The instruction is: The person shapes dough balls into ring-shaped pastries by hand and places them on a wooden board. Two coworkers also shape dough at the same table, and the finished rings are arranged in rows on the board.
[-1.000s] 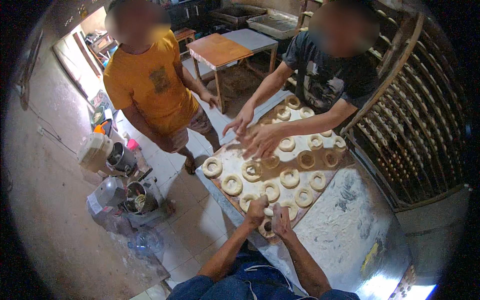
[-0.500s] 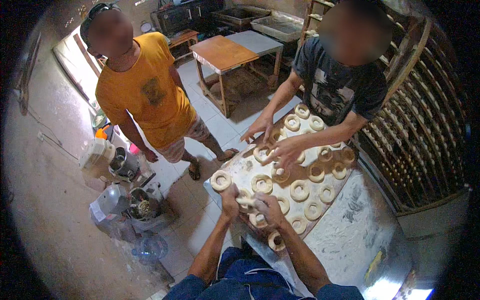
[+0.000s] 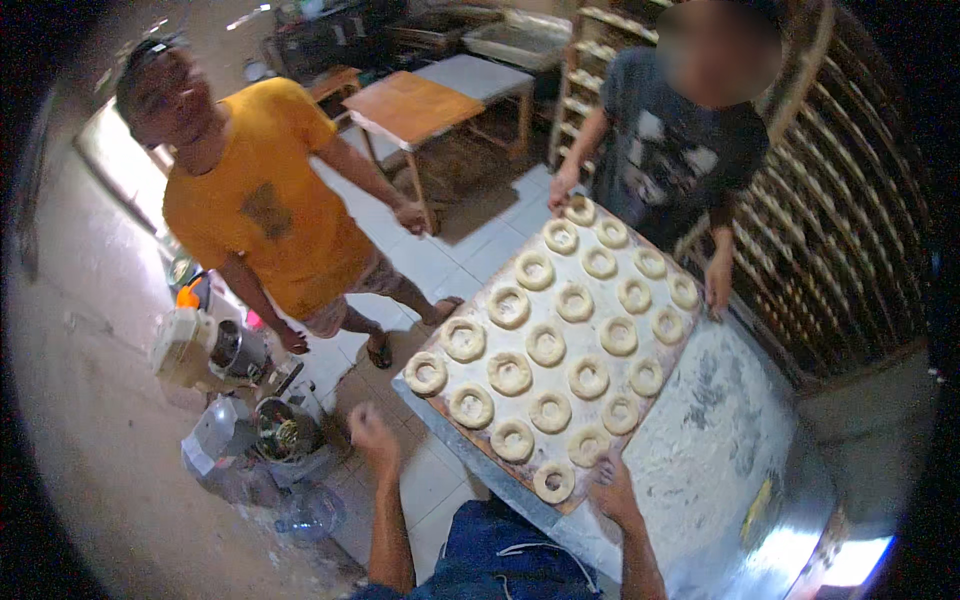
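A floury board [image 3: 510,410] bearing several rings of pale dough [image 3: 545,345] lies at a slant on the metal worktable [image 3: 710,440]. My right hand [image 3: 612,485] grips the board's near right edge, beside a ring at the corner. Off the board's left side, my left hand [image 3: 375,435] is in the air with nothing visible in it, its bent fingers blurred. The co-worker in a dark shirt has a hand [image 3: 562,190] at the board's far corner and another [image 3: 717,280] by its right corner.
A person in an orange shirt [image 3: 270,200] stands at the left. Two mixers [image 3: 230,345] [image 3: 280,430] and a clear water jug [image 3: 310,510] are on the left. A small wooden-topped table [image 3: 410,105] stands behind. A tall rack [image 3: 840,200] of dough pieces stands at the right.
My hands have parted from the ring they held, left moving out leftward, right down to the board's edge. The dark-shirted co-worker's hands have moved from the rings to the board's far edges.
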{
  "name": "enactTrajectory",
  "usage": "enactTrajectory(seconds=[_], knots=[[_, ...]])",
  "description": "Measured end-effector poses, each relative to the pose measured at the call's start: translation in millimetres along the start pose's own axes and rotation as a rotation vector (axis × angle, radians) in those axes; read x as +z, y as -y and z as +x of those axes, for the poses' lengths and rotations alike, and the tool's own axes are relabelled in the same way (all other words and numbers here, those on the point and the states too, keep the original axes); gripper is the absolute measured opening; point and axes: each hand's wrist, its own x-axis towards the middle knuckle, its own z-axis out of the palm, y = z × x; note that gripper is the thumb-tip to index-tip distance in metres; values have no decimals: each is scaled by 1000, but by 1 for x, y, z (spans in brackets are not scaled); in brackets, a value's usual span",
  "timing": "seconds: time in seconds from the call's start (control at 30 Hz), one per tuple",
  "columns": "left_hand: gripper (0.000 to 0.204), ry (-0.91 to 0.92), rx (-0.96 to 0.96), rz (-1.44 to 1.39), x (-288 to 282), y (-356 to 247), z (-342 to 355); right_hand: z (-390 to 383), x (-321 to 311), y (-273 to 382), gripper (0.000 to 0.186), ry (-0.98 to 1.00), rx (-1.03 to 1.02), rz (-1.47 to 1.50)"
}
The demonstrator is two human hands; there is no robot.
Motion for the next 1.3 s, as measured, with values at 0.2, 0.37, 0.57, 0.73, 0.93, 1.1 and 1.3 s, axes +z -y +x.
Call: enactTrajectory(seconds=[0.2,0.37,0.57,0.73,0.93,1.1,1.3], knots=[[43,172,-1019,198,-128,265,-229,-153,-97,-88,36,-347,411,365],[41,866,-1411,339,-124,247,-298,-230,-97,-125,25,-687,301,41],[38,861,-868,-149,-1,218,-229,-276,-103,-155,14,-736,240,-214],[39,829,20,-138,130,61,-204,-340,-151,-175,12,-689,108,-382],[41,623,714,152,165,-46,-277,-441,-230,-264,16,-1011,237,-529],[42,461,901,380,133,-41,-307,-485,-332,-299,22,-1144,-66,-933],[44,219,1336,620,82,-16,-284,-488,-348,-341,37,-998,-113,-881]])
